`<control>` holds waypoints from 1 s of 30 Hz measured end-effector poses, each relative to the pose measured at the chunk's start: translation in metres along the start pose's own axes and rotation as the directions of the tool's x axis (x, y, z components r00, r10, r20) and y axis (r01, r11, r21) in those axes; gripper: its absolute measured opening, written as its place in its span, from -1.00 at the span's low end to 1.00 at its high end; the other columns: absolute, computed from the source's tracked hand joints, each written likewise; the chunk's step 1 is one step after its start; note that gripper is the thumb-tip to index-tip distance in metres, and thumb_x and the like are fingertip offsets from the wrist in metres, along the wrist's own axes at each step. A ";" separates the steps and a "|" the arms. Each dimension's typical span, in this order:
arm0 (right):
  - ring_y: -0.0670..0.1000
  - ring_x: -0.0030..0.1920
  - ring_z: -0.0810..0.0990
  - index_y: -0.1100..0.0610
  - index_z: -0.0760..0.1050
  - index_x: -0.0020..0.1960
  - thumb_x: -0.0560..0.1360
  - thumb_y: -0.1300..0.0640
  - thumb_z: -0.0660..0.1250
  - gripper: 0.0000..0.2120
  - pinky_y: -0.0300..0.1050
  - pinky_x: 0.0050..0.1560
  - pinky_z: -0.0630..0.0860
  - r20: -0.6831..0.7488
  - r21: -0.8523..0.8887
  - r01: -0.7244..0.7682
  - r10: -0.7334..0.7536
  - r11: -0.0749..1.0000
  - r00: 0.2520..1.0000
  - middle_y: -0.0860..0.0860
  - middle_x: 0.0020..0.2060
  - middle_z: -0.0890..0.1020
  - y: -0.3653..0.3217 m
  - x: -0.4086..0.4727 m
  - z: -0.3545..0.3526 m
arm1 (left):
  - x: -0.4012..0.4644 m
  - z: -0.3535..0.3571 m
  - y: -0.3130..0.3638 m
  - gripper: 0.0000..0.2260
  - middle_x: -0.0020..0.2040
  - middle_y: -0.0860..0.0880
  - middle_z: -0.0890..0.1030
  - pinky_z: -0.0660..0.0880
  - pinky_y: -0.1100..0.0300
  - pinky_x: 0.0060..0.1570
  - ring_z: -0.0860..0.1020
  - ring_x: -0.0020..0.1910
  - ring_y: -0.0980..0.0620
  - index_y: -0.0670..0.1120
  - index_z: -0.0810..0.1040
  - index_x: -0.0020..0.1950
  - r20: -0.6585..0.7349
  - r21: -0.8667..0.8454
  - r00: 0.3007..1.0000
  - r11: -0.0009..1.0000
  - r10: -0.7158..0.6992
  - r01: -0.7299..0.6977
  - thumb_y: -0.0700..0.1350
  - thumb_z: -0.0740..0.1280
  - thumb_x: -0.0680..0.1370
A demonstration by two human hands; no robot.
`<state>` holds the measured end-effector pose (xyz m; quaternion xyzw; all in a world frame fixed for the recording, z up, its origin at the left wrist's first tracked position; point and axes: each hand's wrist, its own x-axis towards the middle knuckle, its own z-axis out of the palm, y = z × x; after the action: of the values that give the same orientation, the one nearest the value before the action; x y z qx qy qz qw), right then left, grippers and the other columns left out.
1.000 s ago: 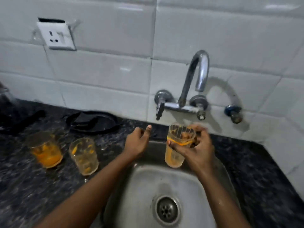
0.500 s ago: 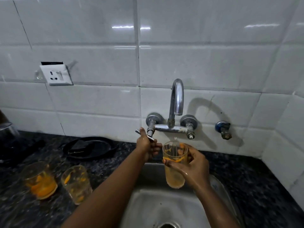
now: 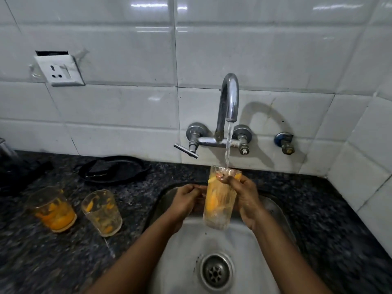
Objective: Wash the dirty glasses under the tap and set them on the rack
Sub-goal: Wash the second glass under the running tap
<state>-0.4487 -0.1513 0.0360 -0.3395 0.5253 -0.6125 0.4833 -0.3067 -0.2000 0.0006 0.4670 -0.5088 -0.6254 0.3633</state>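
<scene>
Water had begun running from the tap (image 3: 228,102) as both hands (left hand (image 3: 186,199), right hand (image 3: 244,194)) gripped one glass (image 3: 219,200), two dirty glasses (image 3: 101,212) waiting beside the sink (image 3: 275,211).

We note orange smears in the clear tall glass (image 3: 219,200), a black-and-grey speckled granite tabletop (image 3: 331,209), glossy white wall tiles (image 3: 127,49), and a silver steel sink (image 3: 233,247).

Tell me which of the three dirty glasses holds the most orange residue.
The leftmost clear glass on the dark granite counter: its bottom is thick with orange, unlike its streaked neighbour or the tall glass under the tap.
</scene>
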 end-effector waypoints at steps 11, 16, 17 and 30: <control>0.20 -0.37 0.61 0.26 0.50 0.08 0.38 -0.12 0.24 -0.51 0.01 -0.36 0.60 0.423 0.180 -0.583 0.473 0.792 0.773 0.25 -0.28 0.60 0.025 0.001 -0.012 | 0.015 0.013 0.014 -0.79 -0.05 -0.02 0.63 0.50 0.23 -0.01 0.58 -0.01 0.06 -0.05 0.57 0.01 0.160 0.112 0.954 0.956 0.253 -0.273 -0.03 0.17 0.60; 0.19 -0.24 0.64 0.27 0.52 0.02 0.34 0.22 0.38 -0.73 0.07 -0.22 0.61 0.286 -0.051 -0.497 0.490 0.866 0.823 0.26 -0.18 0.63 0.023 0.000 -0.017 | 0.024 0.029 0.021 -0.76 -0.13 -0.08 0.56 0.47 0.20 -0.19 0.54 -0.15 0.00 -0.13 0.53 -0.05 0.239 0.311 0.966 0.935 0.097 -0.170 0.03 0.25 0.55; 0.19 -0.19 0.63 0.27 0.52 0.06 0.36 0.28 0.40 -0.72 0.08 -0.18 0.61 0.223 -0.136 -0.423 0.444 0.896 0.868 0.26 -0.13 0.64 0.024 0.002 -0.017 | 0.025 0.033 0.021 -0.70 -0.23 -0.08 0.54 0.43 0.18 -0.24 0.52 -0.24 0.01 -0.15 0.54 -0.13 0.197 0.377 0.976 0.912 0.089 -0.159 0.08 0.24 0.54; 0.16 -0.19 0.67 0.35 0.49 0.12 0.23 0.22 0.45 -0.51 0.02 -0.17 0.63 0.348 0.256 -0.421 0.323 0.870 0.880 0.28 -0.10 0.63 0.040 -0.010 -0.027 | 0.048 0.052 0.036 -0.58 -0.62 0.06 0.34 0.25 0.37 -0.57 0.25 -0.67 0.18 -0.08 0.32 -0.50 -0.160 0.013 0.971 0.984 0.177 -0.177 0.02 0.29 0.53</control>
<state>-0.4614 -0.1326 -0.0084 -0.2339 0.3953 -0.5271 0.7150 -0.3709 -0.2370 0.0282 0.4683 -0.5170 -0.5512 0.4577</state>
